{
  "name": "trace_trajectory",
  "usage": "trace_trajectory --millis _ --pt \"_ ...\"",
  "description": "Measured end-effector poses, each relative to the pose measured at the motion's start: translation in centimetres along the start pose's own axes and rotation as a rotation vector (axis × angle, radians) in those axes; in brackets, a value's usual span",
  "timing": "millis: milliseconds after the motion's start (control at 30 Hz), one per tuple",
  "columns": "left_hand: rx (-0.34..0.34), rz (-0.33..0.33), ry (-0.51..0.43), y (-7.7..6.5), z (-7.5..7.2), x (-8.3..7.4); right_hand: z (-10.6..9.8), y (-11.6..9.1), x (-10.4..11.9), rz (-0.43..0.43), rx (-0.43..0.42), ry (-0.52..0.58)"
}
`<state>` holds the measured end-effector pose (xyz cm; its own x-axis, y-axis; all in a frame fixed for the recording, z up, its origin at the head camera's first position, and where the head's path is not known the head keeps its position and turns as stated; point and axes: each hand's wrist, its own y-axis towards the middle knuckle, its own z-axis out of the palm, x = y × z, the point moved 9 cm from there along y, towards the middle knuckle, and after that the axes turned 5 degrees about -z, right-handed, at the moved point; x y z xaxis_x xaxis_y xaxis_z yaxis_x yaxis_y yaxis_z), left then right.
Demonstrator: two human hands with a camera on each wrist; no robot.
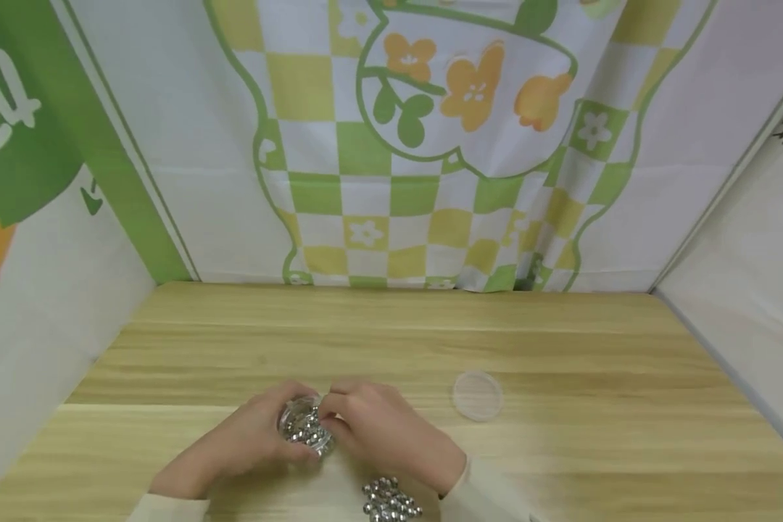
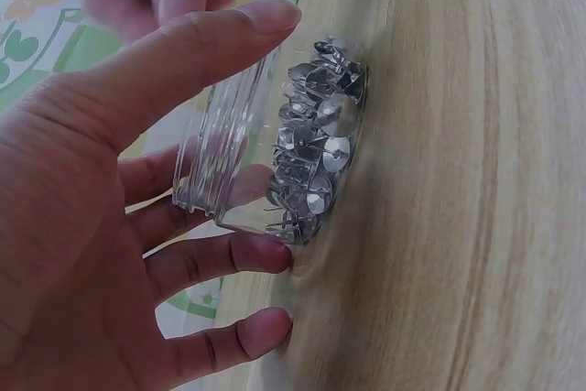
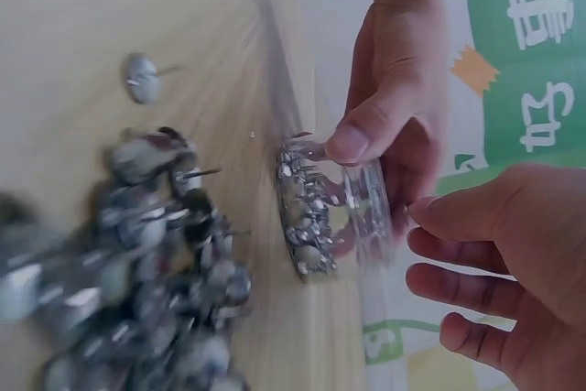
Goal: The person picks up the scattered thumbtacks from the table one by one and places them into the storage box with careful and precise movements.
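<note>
My left hand [image 1: 261, 433] grips a small clear round jar [image 2: 240, 135] from the side, thumb on one side and fingers on the other. Silver thumbtacks [image 2: 311, 148] lie heaped at the jar's bottom. At the open mouth of the jar is my right hand [image 1: 375, 428], its thumb and forefinger together. A tiny dark glint shows at those fingertips [image 3: 423, 212] in the right wrist view, apparently a thumbtack, mostly hidden. On the table below the right wrist lies a pile of loose thumbtacks [image 1: 388, 500].
A clear round lid [image 1: 478, 396] lies flat to the right of my hands. One stray thumbtack [image 3: 141, 78] sits apart from the pile. The wooden table [image 1: 594, 362] meets a patterned curtain [image 1: 424, 188] at its back, with cloth walls at both sides.
</note>
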<state>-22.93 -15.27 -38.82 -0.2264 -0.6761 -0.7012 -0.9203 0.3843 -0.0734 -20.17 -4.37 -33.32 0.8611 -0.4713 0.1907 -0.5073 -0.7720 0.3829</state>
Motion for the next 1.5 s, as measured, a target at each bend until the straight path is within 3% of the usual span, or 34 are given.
trace_trajectory --millis 233,467,600,900,1033,1233,1500 --pt "0.024 0.01 0.017 0.1 0.4 -0.3 1.6 1.9 -0.2 -0.014 -0.003 0.01" --pt "0.015 0.017 0.009 0.2 0.3 -0.4 1.2 1.5 -0.1 -0.026 -0.016 0.005" --pt "0.002 0.005 0.007 0.1 0.1 -0.4 0.1 -0.5 -0.2 -0.008 -0.009 0.008" --pt "-0.008 -0.004 -0.004 0.0 0.0 -0.1 -1.1 -8.3 -0.3 0.011 0.089 0.085" --pt "-0.007 -0.004 0.004 -0.1 0.1 0.0 -1.2 -10.8 -0.1 -0.003 0.111 0.133" --pt "-0.012 -0.01 0.012 -0.2 -0.1 0.0 -0.8 -12.2 0.2 -0.005 0.101 0.136" --pt "-0.011 0.002 0.007 0.0 0.1 0.0 -0.4 -12.5 0.1 -0.003 0.11 0.088"
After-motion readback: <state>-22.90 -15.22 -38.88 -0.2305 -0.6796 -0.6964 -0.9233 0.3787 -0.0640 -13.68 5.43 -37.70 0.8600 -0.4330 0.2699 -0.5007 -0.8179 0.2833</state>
